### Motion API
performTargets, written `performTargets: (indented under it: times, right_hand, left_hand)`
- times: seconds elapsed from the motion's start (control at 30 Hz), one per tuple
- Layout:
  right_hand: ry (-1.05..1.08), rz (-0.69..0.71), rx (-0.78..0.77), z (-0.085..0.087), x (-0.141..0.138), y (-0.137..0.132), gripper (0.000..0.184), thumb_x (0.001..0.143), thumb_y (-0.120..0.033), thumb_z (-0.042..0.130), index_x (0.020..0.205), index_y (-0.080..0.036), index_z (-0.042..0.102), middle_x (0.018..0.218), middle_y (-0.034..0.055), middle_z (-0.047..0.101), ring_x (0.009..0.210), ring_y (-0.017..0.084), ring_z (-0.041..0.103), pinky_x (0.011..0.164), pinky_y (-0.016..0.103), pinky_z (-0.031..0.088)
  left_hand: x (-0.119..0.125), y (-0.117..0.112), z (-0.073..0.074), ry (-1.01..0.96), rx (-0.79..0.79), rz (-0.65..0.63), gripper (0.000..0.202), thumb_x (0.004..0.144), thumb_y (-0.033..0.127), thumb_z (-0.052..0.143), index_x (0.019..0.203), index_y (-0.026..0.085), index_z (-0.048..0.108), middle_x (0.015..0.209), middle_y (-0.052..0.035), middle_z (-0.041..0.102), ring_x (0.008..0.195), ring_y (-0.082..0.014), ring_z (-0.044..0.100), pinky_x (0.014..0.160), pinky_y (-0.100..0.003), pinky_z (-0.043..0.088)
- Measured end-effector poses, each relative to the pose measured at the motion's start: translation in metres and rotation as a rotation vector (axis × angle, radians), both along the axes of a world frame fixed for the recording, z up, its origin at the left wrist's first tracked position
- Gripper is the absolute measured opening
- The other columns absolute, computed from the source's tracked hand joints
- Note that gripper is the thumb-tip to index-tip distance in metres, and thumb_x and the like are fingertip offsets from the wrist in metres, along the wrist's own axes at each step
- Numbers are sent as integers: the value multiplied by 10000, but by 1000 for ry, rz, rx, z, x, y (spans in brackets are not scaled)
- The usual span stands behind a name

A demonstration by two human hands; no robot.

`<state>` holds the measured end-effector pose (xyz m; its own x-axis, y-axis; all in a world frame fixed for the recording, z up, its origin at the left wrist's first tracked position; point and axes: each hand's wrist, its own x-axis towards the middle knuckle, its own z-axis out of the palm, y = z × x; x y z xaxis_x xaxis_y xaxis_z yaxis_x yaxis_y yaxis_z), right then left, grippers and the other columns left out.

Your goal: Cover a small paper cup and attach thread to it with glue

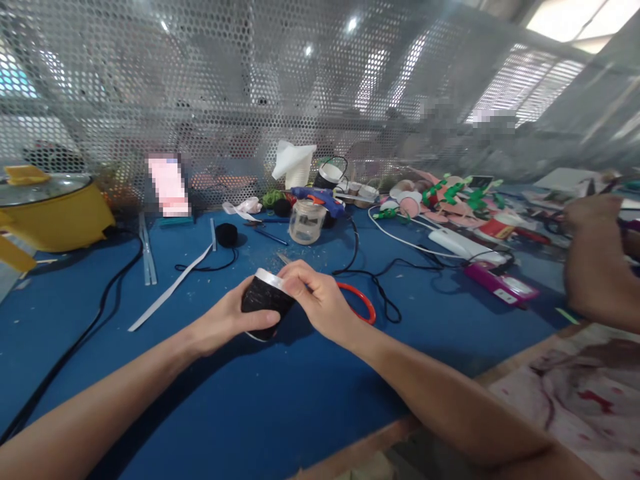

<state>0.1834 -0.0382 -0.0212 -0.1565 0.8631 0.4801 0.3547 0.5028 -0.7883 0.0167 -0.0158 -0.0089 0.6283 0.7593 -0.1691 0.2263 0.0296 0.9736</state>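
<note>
Got a cup (263, 298) in the left hand (225, 325), low over the near middle of the blue table (210, 413). Looks wrapped in something black, tipped over on its side, with a pale rim at the far end. Can't tell whether it's touching the tabletop or just clear of it. Curling the left fingers under and round the body with the thumb pressed along the near side, probably to stop it turning while the other hand works on it. Bringing the right hand (323, 303) in from the right, fingertips bunched together and pressed on that rim. Can't say if there's a thread end pinched in there or just the edge itself.

Just behind the right hand, a red ring (371, 308) lying flat and partly hidden, plus a black cord (355, 243) snaking past it. Farther back, a black yarn ball (227, 235) with a loose strand, a jar (306, 222) and a blue glue gun (320, 197), all within easy reach, guessing on purpose. On the left, a white strip (170, 291) lying diagonal and a yellow pot (60, 217) at the far edge. Over on the right, a white power strip (465, 245), a pink gadget (500, 285) and somebody else's arm (595, 273), well apart from the cup. Mesh panel (250, 80) closing off the far side.
</note>
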Motion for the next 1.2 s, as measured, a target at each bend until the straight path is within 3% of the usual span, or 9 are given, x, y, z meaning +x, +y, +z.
performTargets:
  times: [0.13, 0.23, 0.4, 0.57, 0.67, 0.77, 0.87, 1.07, 1.2]
  right_hand:
    - [-8, -22, -73, 4, 4, 2, 470, 869, -455, 241, 646, -175, 545, 790, 48, 544, 818, 140, 519, 746, 285, 408]
    - [-105, 5, -104, 6, 4, 2, 455, 860, -463, 261, 622, -172, 519, 731, 36, 532, 735, 134, 504, 692, 284, 412]
    - [-217, -33, -129, 5, -1, 0, 262, 819, -343, 437, 627, -172, 486, 700, 11, 515, 675, 121, 483, 678, 283, 406]
    - [-178, -38, -132, 6, 0, 0, 299, 842, -347, 386, 630, -168, 496, 729, 27, 535, 698, 127, 498, 676, 282, 409]
    - [-169, -22, -150, 7, 1, 1, 398, 870, -392, 285, 618, -170, 498, 681, 26, 533, 680, 126, 499, 662, 279, 409]
    - [-215, -22, -162, 7, 0, 0, 331, 836, -378, 385, 596, -172, 483, 644, 9, 507, 641, 120, 481, 629, 270, 404]
    - [-193, -29, -123, 6, -1, 0, 263, 812, -314, 446, 589, -176, 464, 685, 4, 504, 649, 111, 481, 638, 265, 404]
    - [-123, 55, 29, 7, 2, 0, 226, 812, -305, 460, 617, -189, 464, 766, 23, 531, 793, 133, 504, 752, 294, 402]
    - [-178, 77, 15, 6, 3, 2, 270, 843, -356, 388, 644, -191, 466, 754, 30, 524, 783, 136, 499, 749, 308, 406]
  left_hand:
    - [1, -1, -4, 214, 288, 111, 777, 585, 408, 641, 1240, 151, 311, 965, -77, 579, 835, -220, 563, 734, -369, 452]
    - [2, -2, -9, 339, 449, 128, 854, 585, 425, 628, 1285, 137, 234, 963, -87, 593, 864, -237, 560, 753, -381, 441]
    - [3, -3, -10, 425, 529, 102, 869, 602, 419, 611, 1302, 110, 199, 952, -103, 599, 820, -234, 580, 707, -353, 452]
    - [3, -4, -8, 457, 573, 89, 833, 648, 439, 563, 1308, 95, 190, 948, -113, 611, 802, -233, 594, 691, -345, 458]
    - [2, -5, -13, 503, 677, 105, 821, 649, 422, 561, 1313, 108, 195, 1062, -153, 574, 919, -268, 574, 753, -372, 448]
    - [2, -7, -16, 544, 742, 112, 839, 634, 447, 571, 1320, 140, 197, 1226, -179, 469, 1060, -317, 496, 819, -416, 420]
    - [1, -5, -12, 508, 674, 101, 861, 614, 494, 581, 1315, 154, 214, 1212, -164, 483, 1046, -321, 501, 813, -429, 422]
    - [-2, 7, 2, 263, 245, 13, 684, 628, 483, 581, 1185, 133, 395, 935, -82, 602, 747, -214, 591, 585, -307, 481]
    - [0, 4, -3, 385, 450, 113, 769, 591, 465, 622, 1219, 109, 359, 1004, -114, 594, 879, -254, 575, 736, -368, 461]
